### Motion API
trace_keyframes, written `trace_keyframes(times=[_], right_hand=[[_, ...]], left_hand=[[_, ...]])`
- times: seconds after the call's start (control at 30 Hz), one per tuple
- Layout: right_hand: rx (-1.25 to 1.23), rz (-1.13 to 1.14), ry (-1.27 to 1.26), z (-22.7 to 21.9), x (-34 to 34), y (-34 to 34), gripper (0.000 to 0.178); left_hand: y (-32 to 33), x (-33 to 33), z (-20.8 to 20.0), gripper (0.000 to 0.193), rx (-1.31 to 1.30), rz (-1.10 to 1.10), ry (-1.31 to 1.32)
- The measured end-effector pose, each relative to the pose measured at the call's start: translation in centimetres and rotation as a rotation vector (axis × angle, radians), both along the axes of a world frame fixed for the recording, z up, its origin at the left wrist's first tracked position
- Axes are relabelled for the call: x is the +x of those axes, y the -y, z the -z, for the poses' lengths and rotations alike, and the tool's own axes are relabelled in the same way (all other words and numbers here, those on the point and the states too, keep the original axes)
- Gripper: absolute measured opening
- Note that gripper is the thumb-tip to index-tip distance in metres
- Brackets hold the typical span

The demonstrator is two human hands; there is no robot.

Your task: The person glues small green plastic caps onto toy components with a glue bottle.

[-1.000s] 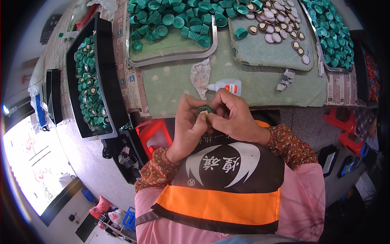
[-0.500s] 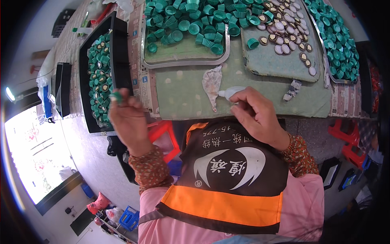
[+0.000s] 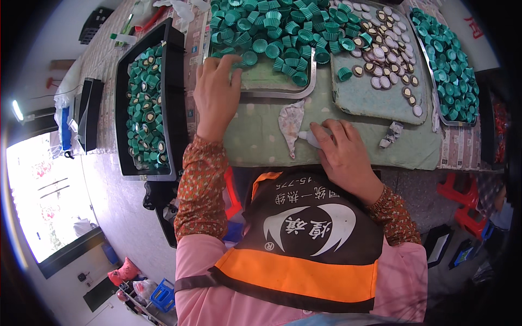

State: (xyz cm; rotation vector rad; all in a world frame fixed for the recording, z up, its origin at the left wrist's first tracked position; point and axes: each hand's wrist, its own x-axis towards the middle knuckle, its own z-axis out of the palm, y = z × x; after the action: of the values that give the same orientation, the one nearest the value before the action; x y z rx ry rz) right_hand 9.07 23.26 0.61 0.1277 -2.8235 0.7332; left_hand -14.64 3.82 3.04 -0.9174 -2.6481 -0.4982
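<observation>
Left hand [image 3: 216, 98] now at green cups [image 3: 261, 45], away from black bin [image 3: 175, 81]; right hand [image 3: 346, 156] at bottle [image 3: 311, 138]; grips unclear.

Workshop, heaped green cups [image 3: 272, 20], pale discs [image 3: 385, 82] on a board [image 3: 375, 103], black bin [image 3: 175, 81]

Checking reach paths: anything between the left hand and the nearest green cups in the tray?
Nothing visible. The left hand is over the left edge of the tray, fingertips beside the nearest green cups; whether they touch can't be told. The right hand is at the white bottle, off to the right.
</observation>
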Motion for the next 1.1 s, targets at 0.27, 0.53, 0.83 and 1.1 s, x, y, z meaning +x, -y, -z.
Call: trace_keyframes(times=[0.27,0.53,0.83,1.1], right_hand=[[-0.152,0.045,-0.024,1.0,0.0,-1.3,0.05],[-0.915,0.136,0.177,-0.5,-0.7,-1.8,0.027],[-1.022,0.094,0.217,-1.1,-1.6,-1.2,0.028],[-1.075,0.089,0.237,-0.8,-1.3,-1.3,0.028]], left_hand=[[-1.2,-1.9,2.0,0.023,-0.168,0.024,-0.095],[0.2,-1.8,2.8,0.022,0.05,0.115,-0.079],[-0.2,0.2,1.6,0.031,0.04,0.046,-0.004],[0.1,0.7,1.5,0.033,0.021,0.097,-0.086]])
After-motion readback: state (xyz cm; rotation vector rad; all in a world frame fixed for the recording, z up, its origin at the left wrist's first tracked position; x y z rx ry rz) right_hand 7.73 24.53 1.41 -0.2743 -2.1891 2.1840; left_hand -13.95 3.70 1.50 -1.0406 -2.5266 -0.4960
